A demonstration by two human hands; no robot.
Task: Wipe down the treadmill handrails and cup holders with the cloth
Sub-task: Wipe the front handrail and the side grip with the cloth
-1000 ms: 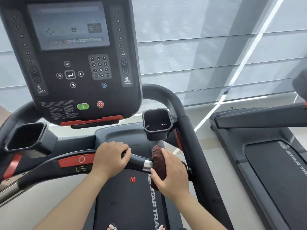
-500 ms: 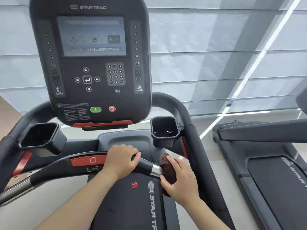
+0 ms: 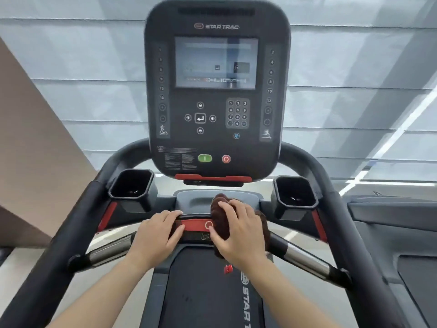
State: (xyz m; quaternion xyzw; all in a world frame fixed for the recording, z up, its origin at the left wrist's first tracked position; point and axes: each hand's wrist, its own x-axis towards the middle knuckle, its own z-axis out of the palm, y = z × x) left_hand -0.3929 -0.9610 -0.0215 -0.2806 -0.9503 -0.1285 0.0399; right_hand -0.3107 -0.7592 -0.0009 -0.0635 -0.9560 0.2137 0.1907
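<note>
Brown cloth [image 3: 220, 216] is lying bunched over the middle of the front crossbar [image 3: 276, 242], covering the right end of its red stop panel [image 3: 195, 225]. The right hand [image 3: 241, 235] is clamping it there, fingers curling over the top and thumb tucking in at the near side. The left hand [image 3: 156, 235] is gripping the same bar just beside it, past the panel's left end, holding nothing else. The bar is running left to right, so a leftward sweep is likely meeting that left hand, while the rightward run toward the silver sensor grip [image 3: 305, 258] is looking open. Beyond the bar, the right cup holder [image 3: 295, 188] is sitting nearer the cloth than the left cup holder [image 3: 131, 183]. The right side handrail [image 3: 341, 221] and left side handrail [image 3: 78, 214] are flanking everything, the console [image 3: 217, 91] is overhanging the centre, and a red safety clip [image 3: 228, 269] is dangling under the right wrist
</note>
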